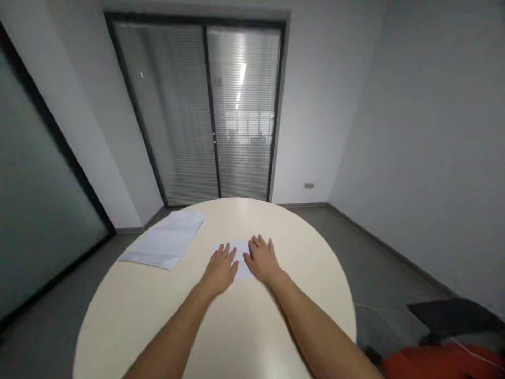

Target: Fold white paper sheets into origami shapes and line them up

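Note:
A small white sheet of paper [242, 263] lies flat on the round cream table [150, 321]. My left hand [220, 269] rests palm down on the sheet's left side, its fingers spread and pointing away from me. Over the right edge of the same sheet lies my right hand [263, 259], also palm down with fingers stretched out. Both hands cover parts of the paper, and only its middle shows between them. Neither hand grasps anything.
Larger white papers [168, 239] lie at the table's far left edge. A chair with a red seat [437, 363] and black back [453, 316] stands at the lower right. Beyond the table is a glass door [244, 158] with blinds.

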Motion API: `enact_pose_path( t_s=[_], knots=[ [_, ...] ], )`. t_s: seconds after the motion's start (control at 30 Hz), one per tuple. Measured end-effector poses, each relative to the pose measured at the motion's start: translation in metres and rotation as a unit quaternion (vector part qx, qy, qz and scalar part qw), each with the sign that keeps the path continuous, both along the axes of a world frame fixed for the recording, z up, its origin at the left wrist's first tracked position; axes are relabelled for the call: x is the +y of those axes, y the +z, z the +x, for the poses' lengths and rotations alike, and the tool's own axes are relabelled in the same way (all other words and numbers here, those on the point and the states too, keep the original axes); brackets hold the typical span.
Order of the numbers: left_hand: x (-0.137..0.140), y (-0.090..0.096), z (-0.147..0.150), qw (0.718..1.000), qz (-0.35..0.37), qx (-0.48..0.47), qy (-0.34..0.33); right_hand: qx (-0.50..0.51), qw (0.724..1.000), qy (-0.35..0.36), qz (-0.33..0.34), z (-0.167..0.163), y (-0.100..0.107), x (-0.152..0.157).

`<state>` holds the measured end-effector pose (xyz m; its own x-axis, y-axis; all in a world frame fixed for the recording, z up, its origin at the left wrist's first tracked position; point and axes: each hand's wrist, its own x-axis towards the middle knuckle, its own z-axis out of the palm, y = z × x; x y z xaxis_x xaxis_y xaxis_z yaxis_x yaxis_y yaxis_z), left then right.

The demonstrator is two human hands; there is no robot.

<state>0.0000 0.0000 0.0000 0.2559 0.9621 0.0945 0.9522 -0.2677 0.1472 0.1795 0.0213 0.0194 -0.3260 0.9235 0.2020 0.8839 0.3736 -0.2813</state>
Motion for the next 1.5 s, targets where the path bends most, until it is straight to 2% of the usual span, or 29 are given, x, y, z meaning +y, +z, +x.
enact_pose_path(
  t_s=[0.1, 0.2, 0.43, 0.5, 0.57, 0.63, 0.73, 0.93, 1.1, 1.2, 1.3, 1.4, 1.5],
  knots=[
    [0.0, 0.001, -0.006, 1.0, -0.001, 0.009, 0.003, 0.011, 0.994, 0.098, -0.043, -0.002, 0.001, -0.004],
    [0.0, 0.0, -0.013, 0.999, 0.003, 0.024, 0.024, 0.015, 0.989, 0.126, -0.077, 0.001, 0.001, -0.003],
    [0.003, 0.001, -0.022, 0.989, 0.069, 0.051, 0.117, 0.004, 0.993, 0.04, -0.109, 0.023, 0.001, 0.003],
    [0.003, 0.004, -0.022, 0.988, 0.103, 0.038, 0.107, -0.001, 0.994, 0.015, -0.105, 0.023, 0.0, 0.002],
    [0.003, 0.008, -0.019, 0.992, 0.112, 0.005, 0.06, -0.005, 0.996, -0.003, -0.093, 0.019, 0.0, 0.001],
    [0.002, 0.009, -0.016, 0.996, 0.082, -0.033, 0.005, -0.004, 0.997, -0.011, -0.077, 0.013, 0.0, -0.001],
    [0.0, 0.008, -0.013, 0.999, 0.012, -0.045, -0.023, 0.004, 0.997, 0.014, -0.07, 0.008, 0.002, -0.002],
    [0.002, 0.006, -0.021, 0.999, -0.031, -0.004, 0.027, 0.011, 0.988, 0.125, -0.093, 0.018, 0.005, -0.002],
    [0.004, 0.006, -0.028, 0.998, 0.014, 0.009, 0.063, 0.008, 0.981, 0.17, -0.093, 0.021, 0.003, -0.001],
    [0.003, 0.005, -0.027, 0.999, 0.039, -0.02, 0.027, 0.01, 0.98, 0.173, -0.095, 0.02, 0.002, -0.002],
    [0.002, 0.004, -0.024, 0.999, -0.005, -0.037, -0.008, 0.013, 0.98, 0.17, -0.104, 0.019, 0.002, -0.002],
    [0.0, 0.003, -0.022, 0.999, -0.034, -0.021, 0.005, 0.007, 0.981, 0.156, -0.115, 0.022, 0.002, 0.0],
    [-0.001, 0.003, -0.022, 0.998, -0.034, -0.008, 0.043, 0.002, 0.986, 0.109, -0.125, 0.026, 0.003, 0.003]
  ],
)
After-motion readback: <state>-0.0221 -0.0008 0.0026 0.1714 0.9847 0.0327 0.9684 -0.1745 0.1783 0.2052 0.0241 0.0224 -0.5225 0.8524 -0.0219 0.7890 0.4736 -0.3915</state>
